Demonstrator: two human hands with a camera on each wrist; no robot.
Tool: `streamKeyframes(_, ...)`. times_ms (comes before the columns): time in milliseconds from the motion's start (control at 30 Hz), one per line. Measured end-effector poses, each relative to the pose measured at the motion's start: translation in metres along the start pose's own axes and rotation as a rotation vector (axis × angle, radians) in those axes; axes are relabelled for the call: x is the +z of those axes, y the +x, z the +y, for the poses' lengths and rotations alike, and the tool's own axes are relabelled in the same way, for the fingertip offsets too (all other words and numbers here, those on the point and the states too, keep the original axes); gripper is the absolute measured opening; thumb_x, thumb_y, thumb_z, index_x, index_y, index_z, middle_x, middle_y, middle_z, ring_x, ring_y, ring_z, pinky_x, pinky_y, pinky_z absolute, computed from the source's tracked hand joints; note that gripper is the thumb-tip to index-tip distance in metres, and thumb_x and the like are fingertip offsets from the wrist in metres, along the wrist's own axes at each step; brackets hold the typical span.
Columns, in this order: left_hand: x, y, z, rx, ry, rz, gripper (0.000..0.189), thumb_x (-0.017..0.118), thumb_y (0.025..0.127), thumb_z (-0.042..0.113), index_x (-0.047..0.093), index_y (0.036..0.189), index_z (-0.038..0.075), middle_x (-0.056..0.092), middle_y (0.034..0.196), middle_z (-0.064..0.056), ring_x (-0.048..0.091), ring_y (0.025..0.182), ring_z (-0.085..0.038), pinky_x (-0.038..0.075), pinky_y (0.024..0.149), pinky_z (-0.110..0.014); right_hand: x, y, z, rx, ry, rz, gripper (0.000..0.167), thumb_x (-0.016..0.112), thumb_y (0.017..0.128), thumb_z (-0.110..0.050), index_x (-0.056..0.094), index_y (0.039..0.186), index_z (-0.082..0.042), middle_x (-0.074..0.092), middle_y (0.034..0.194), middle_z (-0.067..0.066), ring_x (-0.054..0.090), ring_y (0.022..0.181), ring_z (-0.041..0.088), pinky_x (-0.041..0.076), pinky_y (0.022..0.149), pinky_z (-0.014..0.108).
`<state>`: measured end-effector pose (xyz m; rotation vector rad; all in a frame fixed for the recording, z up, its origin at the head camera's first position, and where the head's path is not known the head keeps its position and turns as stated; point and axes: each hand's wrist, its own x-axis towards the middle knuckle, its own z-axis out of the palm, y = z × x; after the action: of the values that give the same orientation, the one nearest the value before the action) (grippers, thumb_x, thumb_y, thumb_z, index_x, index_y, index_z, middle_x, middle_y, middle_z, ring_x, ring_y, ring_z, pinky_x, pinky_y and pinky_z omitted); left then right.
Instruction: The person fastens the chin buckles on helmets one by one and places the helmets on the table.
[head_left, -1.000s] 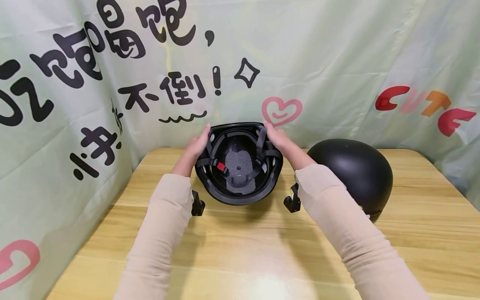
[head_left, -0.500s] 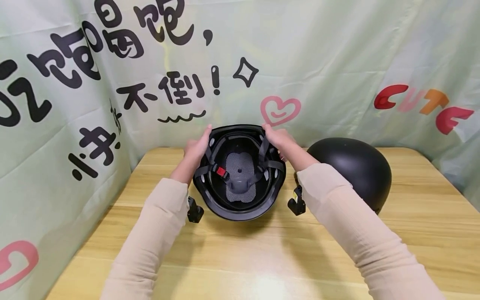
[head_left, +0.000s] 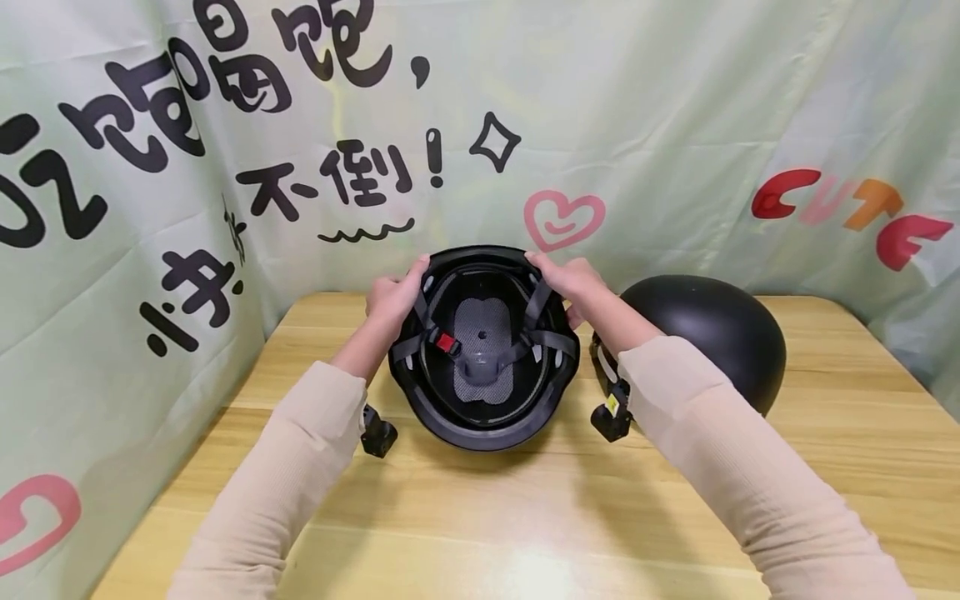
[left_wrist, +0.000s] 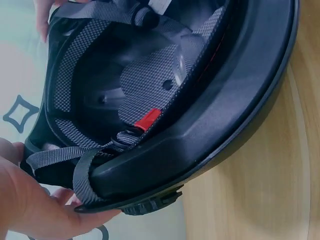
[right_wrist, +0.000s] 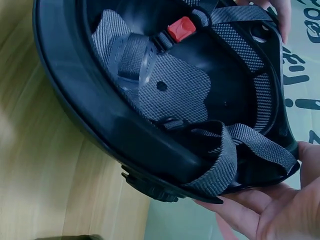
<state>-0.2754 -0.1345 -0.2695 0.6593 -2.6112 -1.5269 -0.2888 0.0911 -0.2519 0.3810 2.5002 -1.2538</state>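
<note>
Gripped a black, bowl-shaped, hard-shell helmet [head_left: 495, 342] between left hand [head_left: 393, 297] and right hand [head_left: 574, 280], with fingers clamped on opposite sides. Held it over the pale wood-grain table [head_left: 465, 525], in unclear contact, near a matte-black domed helmet [head_left: 712, 342].

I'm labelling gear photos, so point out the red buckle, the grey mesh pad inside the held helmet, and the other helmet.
Red buckle [right_wrist: 181, 29], right wrist view: middle of its red face.
Grey mesh pad [head_left: 482, 317], head view: just above its small hole.
Other helmet [head_left: 714, 332], head view: its rounded black shell.
</note>
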Motion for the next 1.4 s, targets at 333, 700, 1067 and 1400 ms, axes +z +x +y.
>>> streamKeyframes(333, 0.001, -0.003, -0.003, 0.112, -0.056, 0.070, 0.050, 0.054, 0.082, 0.060, 0.061, 0.078, 0.011, 0.057, 0.101, -0.005, 0.048, 0.095, -0.022, 0.041, 0.085, -0.035, 0.004, -0.006, 0.005, -0.061, 0.044, 0.105, 0.077, 0.046, 0.083, -0.066, 0.045, 0.129, -0.004, 0.044, 0.129, 0.014, 0.059, 0.093, 0.036, 0.056, 0.073, 0.042)
streamKeyframes(700, -0.002, -0.005, -0.011, 0.295, -0.079, 0.160, 0.048, 0.058, 0.082, 0.056, 0.074, 0.102, 0.015, 0.070, 0.108, -0.005, 0.058, 0.107, -0.019, 0.044, 0.094, -0.035, 0.015, -0.014, 0.016, -0.191, 0.065, 0.257, 0.057, 0.050, 0.078, -0.070, 0.058, 0.070, -0.014, 0.029, 0.051, -0.006, 0.041, 0.048, 0.016, 0.046, 0.049, 0.028)
streamKeyframes(1067, 0.010, -0.008, -0.018, 0.627, -0.192, 0.285, 0.037, 0.062, 0.086, 0.041, 0.070, 0.108, 0.012, 0.070, 0.107, -0.009, 0.064, 0.104, -0.020, 0.048, 0.091, -0.033, 0.024, -0.008, 0.037, -0.333, 0.267, 0.409, 0.061, 0.063, 0.072, -0.067, 0.064, 0.117, -0.026, 0.064, 0.121, 0.004, 0.055, 0.116, 0.020, 0.045, 0.093, 0.035)
streamKeyframes(1400, 0.020, -0.009, -0.020, 0.860, -0.270, 0.367, 0.032, 0.065, 0.086, 0.025, 0.069, 0.111, 0.005, 0.068, 0.101, -0.018, 0.064, 0.097, -0.028, 0.049, 0.088, -0.037, 0.034, 0.002, 0.053, -0.516, 0.511, 0.535, 0.044, 0.070, 0.077, -0.047, 0.067, 0.113, -0.022, 0.066, 0.115, 0.002, 0.059, 0.113, 0.011, 0.045, 0.096, 0.026)
